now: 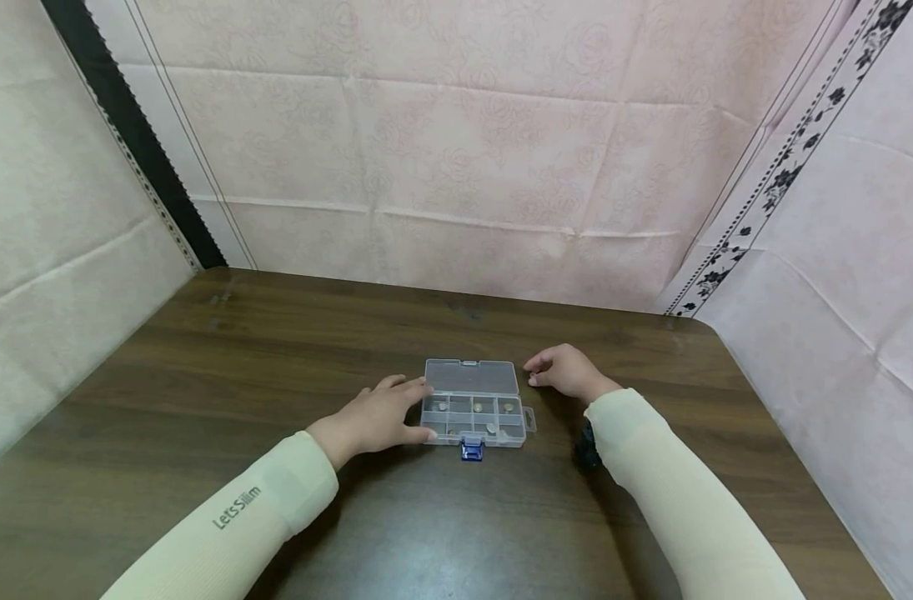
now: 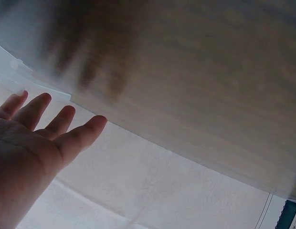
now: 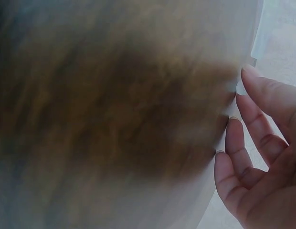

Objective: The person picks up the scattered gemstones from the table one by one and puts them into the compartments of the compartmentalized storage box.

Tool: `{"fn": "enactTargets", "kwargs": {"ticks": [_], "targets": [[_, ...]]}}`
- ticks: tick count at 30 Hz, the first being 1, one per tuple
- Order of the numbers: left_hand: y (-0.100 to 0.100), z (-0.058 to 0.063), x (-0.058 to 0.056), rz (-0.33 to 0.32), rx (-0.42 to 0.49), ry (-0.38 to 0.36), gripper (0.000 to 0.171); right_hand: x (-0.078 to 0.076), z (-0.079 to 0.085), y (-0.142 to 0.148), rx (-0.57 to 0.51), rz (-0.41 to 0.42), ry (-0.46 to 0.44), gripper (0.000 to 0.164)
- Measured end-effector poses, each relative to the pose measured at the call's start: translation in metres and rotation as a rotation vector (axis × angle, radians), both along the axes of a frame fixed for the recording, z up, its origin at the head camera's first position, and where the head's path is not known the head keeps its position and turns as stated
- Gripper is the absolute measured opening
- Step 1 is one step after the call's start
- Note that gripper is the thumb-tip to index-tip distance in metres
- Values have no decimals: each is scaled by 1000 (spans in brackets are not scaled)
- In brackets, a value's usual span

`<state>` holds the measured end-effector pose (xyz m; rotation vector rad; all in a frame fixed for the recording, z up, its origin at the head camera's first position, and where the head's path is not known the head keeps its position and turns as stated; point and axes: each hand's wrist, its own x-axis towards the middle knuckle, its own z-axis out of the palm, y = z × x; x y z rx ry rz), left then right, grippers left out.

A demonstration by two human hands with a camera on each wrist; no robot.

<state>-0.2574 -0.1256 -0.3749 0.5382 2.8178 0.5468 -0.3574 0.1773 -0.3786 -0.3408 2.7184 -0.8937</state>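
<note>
A clear plastic compartment box [image 1: 462,430] lies on the table with its lid [image 1: 471,377] folded back, away from me. Several small round pieces sit in its compartments, one of them a pale disc [image 1: 491,428]. My left hand [image 1: 373,421] rests at the box's left side, fingers spread, thumb at the near corner and fingertips by the lid hinge. Right of the lid, my right hand [image 1: 569,372] is low over the table with bent fingers. In the right wrist view, a small pale piece [image 3: 240,89] shows between its thumb and index finger.
A blue latch [image 1: 472,450] sticks out from the box's near side, and a clear hanging tab [image 1: 529,419] from its right. The brown wooden table [image 1: 336,333] ends at a patterned pale cloth [image 1: 464,167] behind, with more cloth on both sides.
</note>
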Motion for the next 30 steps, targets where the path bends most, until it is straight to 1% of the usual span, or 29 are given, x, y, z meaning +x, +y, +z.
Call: {"fn": "enactTargets", "kwargs": {"ticks": [9,17,23,26,30], "targets": [[-1,-1,-1,-8,7,6,72,0,2,-2,49,8,26,17],[-1,-2,0,-5,2,6,71,1,3,-3,64,13,43,16],[-1,-1,1,3,4,0,72,2,4,-4,47,6,54,17],[0,0,2,7,2,-2,72,4,6,-2,32,8,88,17],[0,1,2,12,3,-9,71,7,9,1,-17,-10,136,19]]}}
